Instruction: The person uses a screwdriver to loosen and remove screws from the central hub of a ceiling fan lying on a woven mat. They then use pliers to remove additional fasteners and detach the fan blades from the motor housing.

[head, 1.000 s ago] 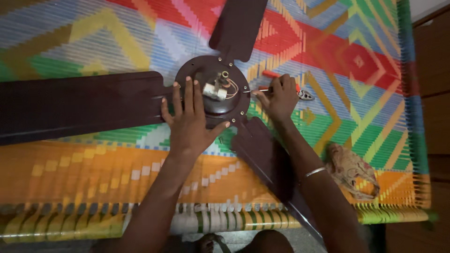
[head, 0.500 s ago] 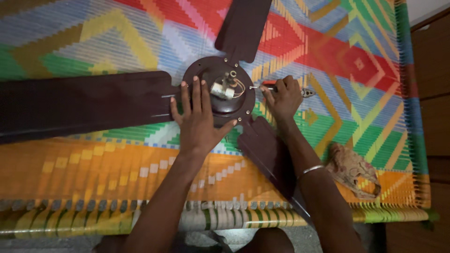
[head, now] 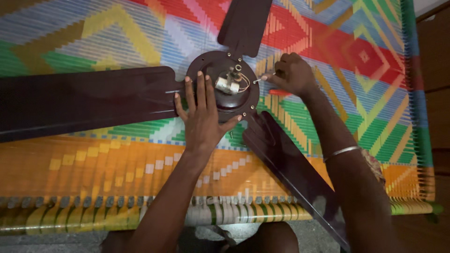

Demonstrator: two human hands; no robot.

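A dark brown ceiling fan lies on a woven, many-coloured cot; its round motor hub point(head: 213, 63) shows a small white part with wires point(head: 227, 85) at the centre. My left hand point(head: 202, 115) lies flat, fingers spread, on the near side of the hub. Just right of the hub, my right hand point(head: 293, 75) is closed around a red-handled screwdriver point(head: 280, 92), its metal tip pointing at the hub's rim. One long blade point(head: 79, 100) runs left, another point(head: 246, 21) goes up, a third point(head: 290, 164) passes under my right forearm.
The cot's woven surface point(head: 365, 56) spreads all around the fan, with its striped front rail point(head: 140, 218) close to my body. A crumpled cloth point(head: 375, 164) peeks out from behind my right forearm. Dark wooden furniture point(head: 436, 70) stands along the right edge.
My right hand has shifted a little toward the hub with the screwdriver. The left hand stays pressed on the hub. The view has drifted slightly.
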